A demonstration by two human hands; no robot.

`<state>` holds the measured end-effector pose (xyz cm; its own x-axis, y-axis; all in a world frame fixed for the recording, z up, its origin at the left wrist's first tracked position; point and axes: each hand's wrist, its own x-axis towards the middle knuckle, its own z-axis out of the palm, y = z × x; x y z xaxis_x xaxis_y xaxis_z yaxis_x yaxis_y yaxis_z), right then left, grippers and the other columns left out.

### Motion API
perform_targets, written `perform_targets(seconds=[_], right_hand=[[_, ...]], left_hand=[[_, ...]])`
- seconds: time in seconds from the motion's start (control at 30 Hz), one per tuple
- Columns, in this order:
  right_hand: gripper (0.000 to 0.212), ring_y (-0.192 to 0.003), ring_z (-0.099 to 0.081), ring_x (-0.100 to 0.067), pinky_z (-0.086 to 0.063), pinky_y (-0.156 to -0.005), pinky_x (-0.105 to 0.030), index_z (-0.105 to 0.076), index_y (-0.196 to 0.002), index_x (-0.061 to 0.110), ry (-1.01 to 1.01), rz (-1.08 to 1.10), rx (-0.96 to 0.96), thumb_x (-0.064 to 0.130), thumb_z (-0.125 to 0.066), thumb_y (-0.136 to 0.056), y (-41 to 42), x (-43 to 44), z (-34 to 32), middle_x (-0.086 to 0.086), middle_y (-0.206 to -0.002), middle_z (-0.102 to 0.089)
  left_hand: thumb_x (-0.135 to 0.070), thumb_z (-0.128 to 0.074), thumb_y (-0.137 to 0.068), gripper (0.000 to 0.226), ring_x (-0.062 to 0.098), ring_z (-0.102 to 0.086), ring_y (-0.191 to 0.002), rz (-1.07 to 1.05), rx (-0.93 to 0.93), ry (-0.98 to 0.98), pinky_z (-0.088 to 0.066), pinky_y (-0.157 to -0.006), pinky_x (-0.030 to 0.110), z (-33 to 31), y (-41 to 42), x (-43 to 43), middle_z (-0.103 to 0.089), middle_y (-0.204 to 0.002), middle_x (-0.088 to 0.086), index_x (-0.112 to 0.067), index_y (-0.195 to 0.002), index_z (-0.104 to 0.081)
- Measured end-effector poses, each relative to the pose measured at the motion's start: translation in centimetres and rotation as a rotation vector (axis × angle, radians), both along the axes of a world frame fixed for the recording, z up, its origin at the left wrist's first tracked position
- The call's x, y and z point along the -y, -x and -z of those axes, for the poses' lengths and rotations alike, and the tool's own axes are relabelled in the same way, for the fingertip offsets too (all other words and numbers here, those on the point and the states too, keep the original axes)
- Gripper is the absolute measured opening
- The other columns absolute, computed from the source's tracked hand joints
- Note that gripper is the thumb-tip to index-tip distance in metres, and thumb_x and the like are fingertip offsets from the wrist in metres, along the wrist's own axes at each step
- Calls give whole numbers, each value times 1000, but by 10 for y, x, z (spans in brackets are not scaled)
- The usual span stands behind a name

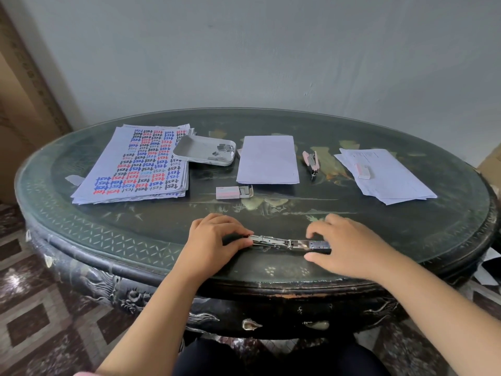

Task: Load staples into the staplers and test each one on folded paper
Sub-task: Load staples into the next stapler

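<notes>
Loading step, I'd say: black-and-chrome stapler (282, 243) lies opened flat at the dark oval bench (135, 234) near edge, left hand (217, 237) fingers clamped on its left end; right hand (344, 245) straddles the right end, grip unclear. Next needs a strip from the pink staple box (229, 192) farther back

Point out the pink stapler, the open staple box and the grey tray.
pink stapler (310, 162), head view, middle of its body.
open staple box (227, 192), head view, on its sleeve.
grey tray (192, 147), head view, bare left floor.
</notes>
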<state>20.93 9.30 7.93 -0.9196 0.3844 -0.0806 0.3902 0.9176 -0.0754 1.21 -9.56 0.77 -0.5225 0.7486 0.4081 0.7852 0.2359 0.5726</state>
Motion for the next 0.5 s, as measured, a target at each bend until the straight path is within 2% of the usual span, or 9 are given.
perform_targets(seconds=[0.07,0.2,0.3,0.37,0.43,0.5], right_hand=[[31,-86,-54,-8,-48,-77,-29,-54,-98,36,190,118,42,57,-65,-78,-4,-8,-11,9,-95,-52],[28,-70,-58,-5,-42,-59,-18,-67,-81,28,471,234,-179,47,-82,-67,-2,-10,-19,7,-79,-64],[24,-70,-61,-8,-47,-63,-19,-72,-75,27,608,243,-370,43,-84,-64,3,0,-19,5,-80,-69],[22,-72,-65,-3,-53,-71,-21,-72,-78,25,733,209,-429,37,-85,-65,9,9,-16,7,-85,-73],[17,-74,-65,-3,-56,-80,-29,-73,-84,27,839,141,-425,28,-83,-70,16,17,-11,7,-91,-74],[18,-79,-62,-5,-53,-80,-25,-72,-93,37,764,53,-388,28,-76,-78,23,23,-2,9,-94,-68]], left_hand=[[-56,-66,-76,21,-5,-52,-101,-2,-4,0,-37,-94,39,0,0,0,-63,-93,-29,-42,-90,-72],[-53,-68,-76,18,-4,-52,-100,-1,-3,5,-36,-94,39,-1,-1,0,-63,-93,-27,-41,-90,-73],[-54,-68,-76,19,-4,-53,-100,-2,-4,3,-36,-94,39,-2,-1,0,-64,-92,-26,-41,-89,-73],[-51,-71,-76,17,-4,-53,-101,-4,-2,10,-36,-95,38,-3,-2,0,-64,-93,-26,-41,-90,-73],[-49,-71,-77,16,-3,-53,-101,-2,2,12,-36,-95,39,-4,-3,1,-63,-94,-27,-42,-91,-73],[-50,-70,-77,17,-1,-54,-100,7,14,9,-39,-94,41,-4,-3,1,-63,-94,-27,-43,-92,-71]])
